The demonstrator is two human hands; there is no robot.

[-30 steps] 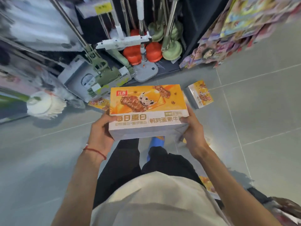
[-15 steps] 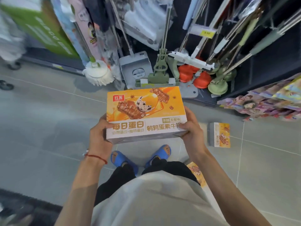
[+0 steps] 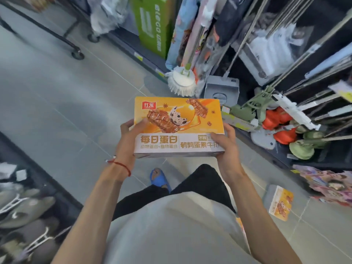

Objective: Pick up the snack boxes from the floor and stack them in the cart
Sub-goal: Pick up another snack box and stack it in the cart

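On the grey tiled shop floor [image 3: 57, 103] beside a rack of mops [image 3: 182, 82], an orange snack box [image 3: 178, 121] is held in the air, the left hand [image 3: 127, 141] and right hand [image 3: 226, 147] gripping its opposite ends with curled fingers, while a second snack box [image 3: 281, 203] lies on the floor at the right.

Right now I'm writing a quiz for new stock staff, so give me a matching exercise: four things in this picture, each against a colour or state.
1 upper snack box
2 lower-right snack box
3 round mop head
4 sandal

a blue
b lying on floor tiles
c white
d gripped by left hand and right hand

Pairs: 1-d, 2-b, 3-c, 4-a
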